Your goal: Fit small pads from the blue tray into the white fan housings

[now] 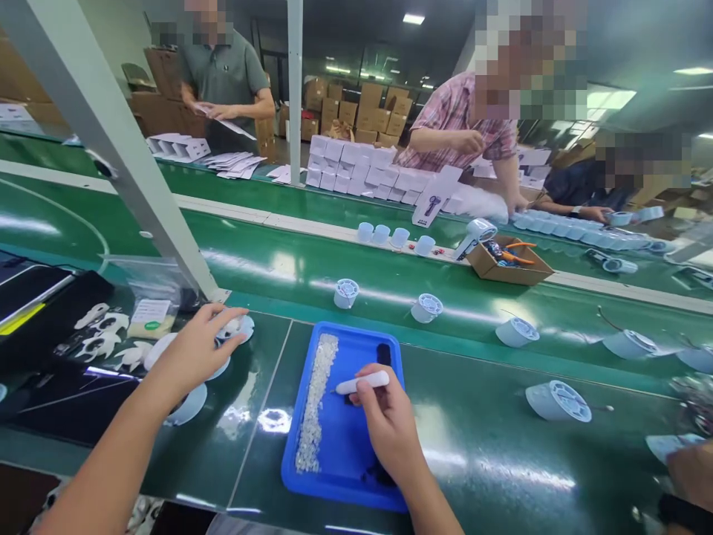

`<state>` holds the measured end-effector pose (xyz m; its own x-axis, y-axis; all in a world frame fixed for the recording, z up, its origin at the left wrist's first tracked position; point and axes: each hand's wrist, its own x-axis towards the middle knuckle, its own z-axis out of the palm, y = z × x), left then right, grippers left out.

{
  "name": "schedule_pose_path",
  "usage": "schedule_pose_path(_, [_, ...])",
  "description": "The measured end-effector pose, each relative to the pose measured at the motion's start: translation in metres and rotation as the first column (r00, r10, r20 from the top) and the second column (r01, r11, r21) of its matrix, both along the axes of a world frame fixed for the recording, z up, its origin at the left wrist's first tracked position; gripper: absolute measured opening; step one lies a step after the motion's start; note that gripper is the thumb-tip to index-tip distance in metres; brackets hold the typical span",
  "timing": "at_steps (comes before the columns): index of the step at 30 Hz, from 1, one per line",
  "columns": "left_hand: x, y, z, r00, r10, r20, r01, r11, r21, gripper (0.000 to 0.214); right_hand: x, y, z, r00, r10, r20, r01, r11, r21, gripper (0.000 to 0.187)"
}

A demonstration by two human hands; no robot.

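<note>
My right hand [387, 416] is closed around a white pen-shaped tool [363, 382] with a thin dark tip, held above a blue tray [356, 496]. Along the tray's left side runs a strip of small clear-white pieces [316, 401]; dark small pieces [383, 354] lie on its right side, partly behind my hand. To the left, my left hand [200, 345] has its thumb and fingers around a light-blue round housing [245, 327] with a white part on top. More round housings [191, 406] sit beneath that hand and wrist, partly hidden.
Several light-blue fan housings [428, 307] stand on the green conveyor [267, 271] ahead. A cardboard box of tools [509, 267] sits beyond it. White plastic parts [103, 334] and a clear bag [153, 305] lie at left, near a slanted post [139, 171]. Co-workers [231, 82] stand across the line.
</note>
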<state>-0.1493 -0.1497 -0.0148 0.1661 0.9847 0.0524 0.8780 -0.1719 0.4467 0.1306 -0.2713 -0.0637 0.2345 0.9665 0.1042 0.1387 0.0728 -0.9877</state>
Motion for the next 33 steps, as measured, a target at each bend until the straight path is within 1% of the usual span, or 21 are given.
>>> schedule_pose_path(2, [0.006,-0.005,0.002,0.992,0.008,0.128,-0.024,0.993,0.12,0.044,0.0,-0.002,0.001,1.0,0.027,-0.009,-0.027,0.999,-0.019,0.029])
schedule_pose_path(3, [0.01,-0.008,0.005,0.975,0.02,0.223,-0.06,0.982,0.177,0.045,-0.001,-0.002,0.002,0.999,0.039,-0.008,-0.04,0.999,-0.025,0.029])
schedule_pose_path(4, [0.014,-0.013,0.008,0.94,0.033,0.339,-0.112,0.97,0.216,0.048,-0.001,-0.003,0.002,0.999,0.05,-0.004,-0.05,0.998,-0.027,0.028])
schedule_pose_path(5, [0.017,-0.017,0.012,0.884,0.044,0.466,-0.166,0.96,0.225,0.051,-0.001,-0.003,0.002,0.998,0.06,-0.001,-0.06,0.998,-0.028,0.028])
schedule_pose_path(7, [0.023,-0.028,0.018,0.727,0.063,0.684,-0.252,0.951,0.18,0.055,-0.002,-0.004,0.001,0.997,0.081,-0.004,-0.081,0.996,-0.025,0.027])
schedule_pose_path(9, [0.026,-0.038,0.022,0.585,0.075,0.808,-0.297,0.946,0.127,0.051,-0.002,-0.004,0.001,0.995,0.099,-0.017,-0.099,0.995,-0.023,0.026])
schedule_pose_path(10, [0.026,-0.042,0.023,0.534,0.078,0.842,-0.313,0.943,0.111,0.048,-0.003,-0.004,0.001,0.994,0.106,-0.022,-0.107,0.994,-0.024,0.026])
schedule_pose_path(13, [0.021,-0.052,0.024,0.442,0.084,0.893,-0.34,0.937,0.081,0.042,-0.003,-0.005,0.001,0.993,0.12,-0.017,-0.12,0.992,-0.035,0.027])
schedule_pose_path(16, [0.014,-0.058,0.022,0.385,0.11,0.916,-0.36,0.932,0.039,0.041,-0.002,-0.006,0.0,0.993,0.115,0.026,-0.113,0.992,-0.047,0.026])
schedule_pose_path(18, [0.011,-0.061,0.021,0.368,0.126,0.921,-0.37,0.929,0.021,0.04,0.0,-0.007,-0.002,0.993,0.102,0.055,-0.099,0.994,-0.054,0.026])
schedule_pose_path(20, [0.011,-0.063,0.021,0.367,0.127,0.921,-0.361,0.933,0.016,0.04,0.002,-0.007,-0.003,0.992,0.097,0.077,-0.092,0.994,-0.061,0.025])
schedule_pose_path(23, [0.012,-0.066,0.023,0.361,0.127,0.924,-0.352,0.936,0.009,0.04,0.004,-0.009,0.001,0.987,0.08,0.136,-0.079,0.997,-0.014,0.02])
schedule_pose_path(24, [0.013,-0.067,0.024,0.352,0.133,0.927,-0.354,0.935,0.0,0.041,0.005,-0.01,0.003,0.981,0.09,0.17,-0.093,0.996,0.009,0.018])
schedule_pose_path(26, [0.015,-0.068,0.026,0.317,0.151,0.936,-0.364,0.931,-0.026,0.042,0.007,-0.014,0.01,0.954,0.156,0.255,-0.169,0.985,0.03,0.015])
schedule_pose_path(27, [0.015,-0.068,0.027,0.288,0.162,0.944,-0.364,0.93,-0.049,0.041,0.008,-0.016,0.013,0.935,0.18,0.304,-0.2,0.979,0.033,0.014])
schedule_pose_path(28, [0.016,-0.069,0.029,0.248,0.179,0.952,-0.36,0.929,-0.082,0.04,0.01,-0.019,0.015,0.919,0.179,0.35,-0.206,0.978,0.04,0.012])
schedule_pose_path(29, [0.017,-0.069,0.031,0.199,0.196,0.96,-0.352,0.929,-0.117,0.037,0.011,-0.023,0.016,0.911,0.144,0.386,-0.182,0.981,0.063,0.01])
schedule_pose_path(31, [0.019,-0.07,0.034,0.103,0.229,0.968,-0.321,0.929,-0.186,0.029,0.015,-0.033,0.012,0.912,0.003,0.411,-0.066,0.988,0.141,0.009])
schedule_pose_path(32, [0.021,-0.07,0.036,0.081,0.245,0.966,-0.305,0.929,-0.21,0.023,0.017,-0.038,0.008,0.915,-0.06,0.399,-0.009,0.985,0.17,0.009])
schedule_pose_path(33, [0.023,-0.07,0.037,0.084,0.259,0.962,-0.295,0.929,-0.224,0.02,0.019,-0.043,0.004,0.919,-0.102,0.38,0.033,0.982,0.184,0.01])
